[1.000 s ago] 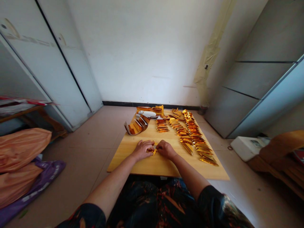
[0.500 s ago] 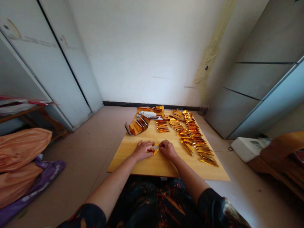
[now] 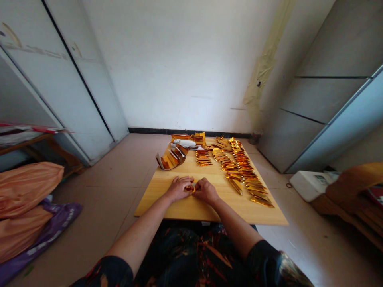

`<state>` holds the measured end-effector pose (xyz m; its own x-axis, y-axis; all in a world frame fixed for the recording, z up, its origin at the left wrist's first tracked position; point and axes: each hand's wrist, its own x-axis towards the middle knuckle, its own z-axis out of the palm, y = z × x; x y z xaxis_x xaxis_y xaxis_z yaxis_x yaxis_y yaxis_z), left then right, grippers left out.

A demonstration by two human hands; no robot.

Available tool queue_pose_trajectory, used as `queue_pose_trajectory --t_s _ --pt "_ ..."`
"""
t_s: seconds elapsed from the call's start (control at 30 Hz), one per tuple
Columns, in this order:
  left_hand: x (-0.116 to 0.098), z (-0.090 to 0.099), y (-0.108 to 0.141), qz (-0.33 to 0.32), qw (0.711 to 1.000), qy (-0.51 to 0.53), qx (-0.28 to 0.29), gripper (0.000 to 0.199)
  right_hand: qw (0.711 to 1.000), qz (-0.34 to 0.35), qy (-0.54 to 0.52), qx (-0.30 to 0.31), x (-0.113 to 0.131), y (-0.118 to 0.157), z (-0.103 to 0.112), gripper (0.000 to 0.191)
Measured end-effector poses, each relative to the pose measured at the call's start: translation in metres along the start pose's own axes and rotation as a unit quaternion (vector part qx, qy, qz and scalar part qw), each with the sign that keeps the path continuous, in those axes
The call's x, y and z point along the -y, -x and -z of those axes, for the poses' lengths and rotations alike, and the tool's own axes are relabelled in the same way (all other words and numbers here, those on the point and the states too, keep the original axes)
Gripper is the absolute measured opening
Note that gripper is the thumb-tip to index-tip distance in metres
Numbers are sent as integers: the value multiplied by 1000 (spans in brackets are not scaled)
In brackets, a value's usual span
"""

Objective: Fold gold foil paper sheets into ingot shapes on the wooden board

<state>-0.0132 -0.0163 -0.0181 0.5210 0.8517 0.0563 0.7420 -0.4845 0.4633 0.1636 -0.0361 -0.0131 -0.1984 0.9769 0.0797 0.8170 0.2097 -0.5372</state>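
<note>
My left hand (image 3: pixel 180 189) rests low over the near part of the wooden table, its fingers closed on the left side of a small gold foil paper (image 3: pixel 194 191). Close beside it, my right hand (image 3: pixel 207 190) pinches the paper's right side. Between the fingertips only a sliver of gold and a pale patch show; the hands hide the rest. Beyond them lies a short row of folded gold papers (image 3: pixel 204 158). To the right, long rows of folded gold papers (image 3: pixel 245 171) run along the table. A curved stack of gold foil sheets (image 3: pixel 171 158) stands at the left.
The wooden table (image 3: pixel 155 205) is low. At its back are a white bundle (image 3: pixel 184 143) and more gold sheets (image 3: pixel 200 138). A grey refrigerator (image 3: pixel 302 107) and a white box (image 3: pixel 308 185) stand on the right. Orange bags (image 3: pixel 30 187) and a cabinet (image 3: pixel 74 75) are on the left.
My right hand has moved left, close against my left hand, and covers more of the gold paper. My left hand stays nearly in place. The view has shifted slightly.
</note>
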Motion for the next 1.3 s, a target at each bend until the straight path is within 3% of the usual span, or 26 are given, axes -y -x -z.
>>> queue_pose_trajectory --t_s 0.3,0.67,0.87,0.93,1.07,1.17,1.3 --pt "-2 2 0 9 1000 4 4 23 1000 -28 1 7 0 -4 0 10" --pt "1 -3 -1 5 1000 7 5 18 996 -79 11 -30 -13 -21 4 11" --pt "-11 -5 4 8 999 -12 -37 17 992 -107 37 -53 -16 -25 15 19" --pt "-19 -8 7 8 998 -24 -64 17 994 -85 35 -62 -18 -20 19 22" --pt "-32 -15 9 27 993 -61 -99 19 999 42 3 -22 -17 3 15 18" --pt "-36 -16 9 31 992 -87 -87 22 995 101 12 -14 -11 21 6 23" --pt "-36 -11 10 24 992 -110 -52 28 984 145 102 -23 -6 30 -1 16"
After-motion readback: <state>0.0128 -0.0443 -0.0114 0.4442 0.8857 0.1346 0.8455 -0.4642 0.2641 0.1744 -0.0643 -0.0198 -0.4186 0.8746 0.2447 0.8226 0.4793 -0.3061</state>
